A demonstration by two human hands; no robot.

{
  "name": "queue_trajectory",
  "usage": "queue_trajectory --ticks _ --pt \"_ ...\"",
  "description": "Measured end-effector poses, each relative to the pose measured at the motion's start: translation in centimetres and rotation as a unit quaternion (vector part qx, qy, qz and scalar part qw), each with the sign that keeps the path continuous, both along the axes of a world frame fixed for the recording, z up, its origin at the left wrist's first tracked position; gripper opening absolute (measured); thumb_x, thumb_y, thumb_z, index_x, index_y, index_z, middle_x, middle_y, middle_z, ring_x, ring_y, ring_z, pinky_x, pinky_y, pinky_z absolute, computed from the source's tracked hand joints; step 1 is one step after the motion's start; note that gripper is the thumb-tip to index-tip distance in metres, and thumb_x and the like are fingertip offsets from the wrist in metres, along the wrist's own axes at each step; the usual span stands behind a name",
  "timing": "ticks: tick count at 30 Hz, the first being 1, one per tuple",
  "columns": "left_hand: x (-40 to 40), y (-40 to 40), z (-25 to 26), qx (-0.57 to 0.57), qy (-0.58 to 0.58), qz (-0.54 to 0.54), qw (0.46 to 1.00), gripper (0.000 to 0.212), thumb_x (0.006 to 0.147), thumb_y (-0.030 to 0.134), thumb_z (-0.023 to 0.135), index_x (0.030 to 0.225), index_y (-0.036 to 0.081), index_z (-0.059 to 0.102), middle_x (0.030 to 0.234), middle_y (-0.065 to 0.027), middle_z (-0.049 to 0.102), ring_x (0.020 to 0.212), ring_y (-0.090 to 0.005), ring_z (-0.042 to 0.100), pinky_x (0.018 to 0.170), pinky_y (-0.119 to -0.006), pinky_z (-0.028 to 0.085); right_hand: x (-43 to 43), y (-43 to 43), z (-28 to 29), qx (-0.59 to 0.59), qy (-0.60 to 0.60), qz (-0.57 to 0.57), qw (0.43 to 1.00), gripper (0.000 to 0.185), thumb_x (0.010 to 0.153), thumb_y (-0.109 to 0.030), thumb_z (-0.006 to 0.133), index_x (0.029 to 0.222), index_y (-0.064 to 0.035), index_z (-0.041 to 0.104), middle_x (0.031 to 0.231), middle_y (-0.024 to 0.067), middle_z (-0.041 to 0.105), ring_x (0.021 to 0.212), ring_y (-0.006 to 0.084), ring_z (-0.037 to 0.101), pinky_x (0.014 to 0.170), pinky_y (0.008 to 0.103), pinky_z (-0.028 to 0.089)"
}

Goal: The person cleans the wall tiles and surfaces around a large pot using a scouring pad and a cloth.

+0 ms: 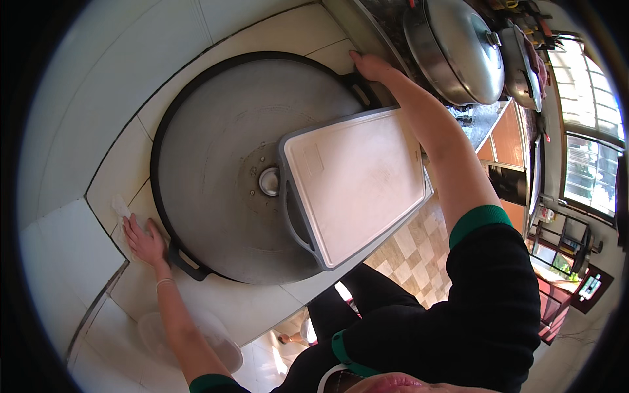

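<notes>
A large round grey pan or lid [216,127] lies on the tiled counter, with a black rim, a loop handle at each side and a metal disc at its middle. A beige cutting board [358,182] with a grey edge rests tilted across its right part. At the lower left, my left hand [145,240] presses a thin white wipe [119,205] flat on the tiles, beside the near handle [189,263]. My right hand [371,66] is at the far handle [362,91]; its curled fingers are partly hidden, so its hold is unclear.
Pale wall panels [123,64] border the counter [226,302] at left and back. A large lidded steel pot [457,49] and another pot [523,73] stand at the upper right. Below my left forearm is a translucent plastic basin [221,344]. Patterned flooring [413,250] shows beyond the counter's edge.
</notes>
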State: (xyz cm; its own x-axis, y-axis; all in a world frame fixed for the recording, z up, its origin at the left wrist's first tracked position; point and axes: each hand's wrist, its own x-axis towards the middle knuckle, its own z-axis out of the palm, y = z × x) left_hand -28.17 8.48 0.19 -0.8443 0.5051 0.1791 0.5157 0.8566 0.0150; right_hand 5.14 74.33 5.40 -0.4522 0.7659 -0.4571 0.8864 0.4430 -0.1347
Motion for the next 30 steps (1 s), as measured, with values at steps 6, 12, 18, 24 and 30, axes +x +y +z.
queue_trajectory --ticks 6,12,18,24,30 --pt "-0.1 -0.1 -1.1 0.017 0.012 0.002 1.0 0.053 0.095 0.041 0.055 0.142 0.019 0.047 0.155 -0.0021 0.039 0.144 -0.0277 0.032 0.116 -0.047 0.026 1.7 1.0 -0.6 0.053 -0.007 -0.032 0.998 0.067 0.093 -0.058 0.044 0.122 -0.002 0.066 0.13 0.0244 0.059 0.122 0.0405 0.056 0.103 0.0459 0.044" --pt "-0.6 -1.0 -1.4 0.015 0.017 0.014 1.0 0.052 0.095 0.04 0.054 0.143 0.02 0.046 0.155 -0.0005 0.039 0.144 -0.0262 0.032 0.116 -0.046 0.026 -0.6 -2.7 2.5 0.248 0.17 0.031 0.953 0.037 0.077 -0.027 0.074 0.109 -0.0104 0.073 0.114 0.0156 0.068 0.108 0.0348 0.063 0.092 0.0426 0.051" --pt "-1.8 -2.3 -2.2 0.025 -0.021 0.011 0.999 0.051 0.096 0.042 0.051 0.143 0.021 0.047 0.158 0.0002 0.034 0.146 -0.0266 0.029 0.117 -0.048 0.024 -3.8 -6.2 7.7 0.285 0.253 0.167 0.909 0.031 0.076 -0.004 0.062 0.104 -0.0098 0.071 0.114 0.0126 0.064 0.109 0.0341 0.06 0.093 0.0428 0.05" --pt "-0.6 -0.3 1.2 0.09 -0.102 0.068 0.988 0.05 0.099 0.044 0.045 0.141 0.016 0.05 0.153 -0.0109 0.042 0.142 -0.0338 0.036 0.114 -0.051 0.029 -2.7 -2.6 8.3 0.279 0.226 0.271 0.893 0.038 0.08 -0.004 0.062 0.117 -0.0134 0.068 0.121 0.0137 0.063 0.113 0.0336 0.06 0.095 0.0418 0.049" --pt "16.8 -2.5 7.0 0.466 -0.104 0.015 0.879 0.027 0.102 0.017 0.046 0.122 0.005 0.06 0.13 -0.0133 0.06 0.126 -0.0336 0.051 0.113 -0.043 0.032 -2.3 -12.2 8.4 0.103 0.304 0.256 0.912 0.025 0.095 -0.021 0.061 0.115 -0.0072 0.069 0.106 0.0134 0.069 0.095 0.0266 0.067 0.085 0.0341 0.051"
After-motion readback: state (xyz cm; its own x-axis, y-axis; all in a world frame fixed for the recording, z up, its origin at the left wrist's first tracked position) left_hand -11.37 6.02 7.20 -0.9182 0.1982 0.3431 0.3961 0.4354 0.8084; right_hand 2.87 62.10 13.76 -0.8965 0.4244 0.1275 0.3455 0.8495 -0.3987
